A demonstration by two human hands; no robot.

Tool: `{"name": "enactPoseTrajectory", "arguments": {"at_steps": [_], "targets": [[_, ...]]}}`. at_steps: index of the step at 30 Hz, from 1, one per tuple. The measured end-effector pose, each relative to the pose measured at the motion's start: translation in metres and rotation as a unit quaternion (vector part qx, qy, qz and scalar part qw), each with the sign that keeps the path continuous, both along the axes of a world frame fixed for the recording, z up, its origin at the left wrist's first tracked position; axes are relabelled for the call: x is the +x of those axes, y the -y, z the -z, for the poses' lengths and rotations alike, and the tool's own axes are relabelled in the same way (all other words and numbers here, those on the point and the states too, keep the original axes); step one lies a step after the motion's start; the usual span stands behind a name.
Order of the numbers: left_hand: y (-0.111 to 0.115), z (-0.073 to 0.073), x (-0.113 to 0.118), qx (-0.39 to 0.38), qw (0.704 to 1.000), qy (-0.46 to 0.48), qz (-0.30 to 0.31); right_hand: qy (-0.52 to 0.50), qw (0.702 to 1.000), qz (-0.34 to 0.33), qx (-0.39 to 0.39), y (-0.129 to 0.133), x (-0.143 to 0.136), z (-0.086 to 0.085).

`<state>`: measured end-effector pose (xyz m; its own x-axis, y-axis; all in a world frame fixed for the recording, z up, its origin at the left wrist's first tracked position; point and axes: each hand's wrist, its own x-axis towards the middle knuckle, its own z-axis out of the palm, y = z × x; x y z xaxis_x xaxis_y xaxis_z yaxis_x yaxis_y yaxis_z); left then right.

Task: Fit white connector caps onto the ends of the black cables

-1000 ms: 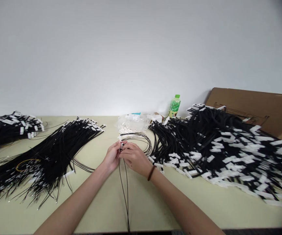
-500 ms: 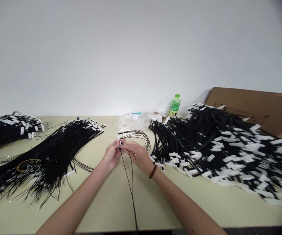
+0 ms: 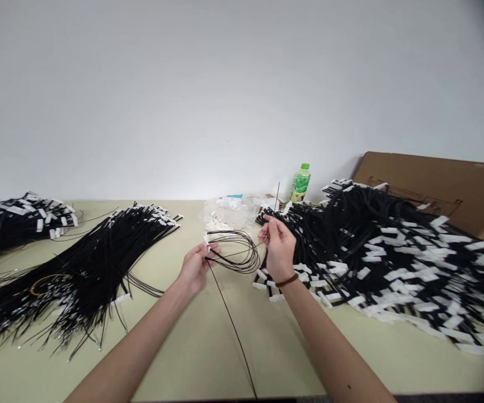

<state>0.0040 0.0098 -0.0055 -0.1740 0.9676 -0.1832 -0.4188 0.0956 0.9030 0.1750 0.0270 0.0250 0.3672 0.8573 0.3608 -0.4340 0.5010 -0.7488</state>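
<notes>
My left hand (image 3: pixel 196 264) is closed, pinching the end of a thin black cable (image 3: pixel 234 324) just beside a white connector (image 3: pixel 207 239). From these fingers the cable runs down across the table to its front edge. My right hand (image 3: pixel 280 247) is up and to the right, its fingers closed on a strand of black cable whose tip (image 3: pixel 278 193) sticks up above them. A thin strand stretches between the two hands. Between them lies a loose coil of black cables (image 3: pixel 245 267). The small parts inside my left fingertips are hidden.
Piles of black cables with white ends lie left (image 3: pixel 111 246) and right (image 3: pixel 334 235). Behind the coil sits a clear plastic bag (image 3: pixel 225 210) of small white pieces. A green-capped bottle (image 3: pixel 300 183) and a cardboard sheet (image 3: pixel 426 182) stand by the wall.
My right hand has moved away from my left, up and to the right, drawing a cable strand with it. The loop below my hands has become a single cable. My left hand stays nearly in place.
</notes>
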Motion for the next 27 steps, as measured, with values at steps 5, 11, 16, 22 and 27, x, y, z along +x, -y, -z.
{"name": "enactPoseTrajectory", "arguments": {"at_steps": [5,11,16,22,27], "targets": [[0.001,0.001,0.001,-0.003,1.000,-0.008,-0.007,-0.005,0.993,0.122,-0.007,-0.010,0.015,0.002],[0.002,0.000,0.004,-0.008,1.000,-0.012,-0.004,0.147,0.969,0.198,0.024,-0.010,0.013,0.011],[0.003,0.000,0.003,-0.004,1.000,-0.007,-0.011,0.271,0.940,0.195,0.068,-0.001,0.005,0.011],[0.003,0.000,0.004,0.003,1.000,-0.007,-0.006,0.288,0.938,0.184,0.064,0.001,0.002,0.012],[0.004,-0.001,0.003,0.008,1.000,-0.014,-0.006,0.293,0.935,0.191,0.062,0.000,0.003,0.013]]}}
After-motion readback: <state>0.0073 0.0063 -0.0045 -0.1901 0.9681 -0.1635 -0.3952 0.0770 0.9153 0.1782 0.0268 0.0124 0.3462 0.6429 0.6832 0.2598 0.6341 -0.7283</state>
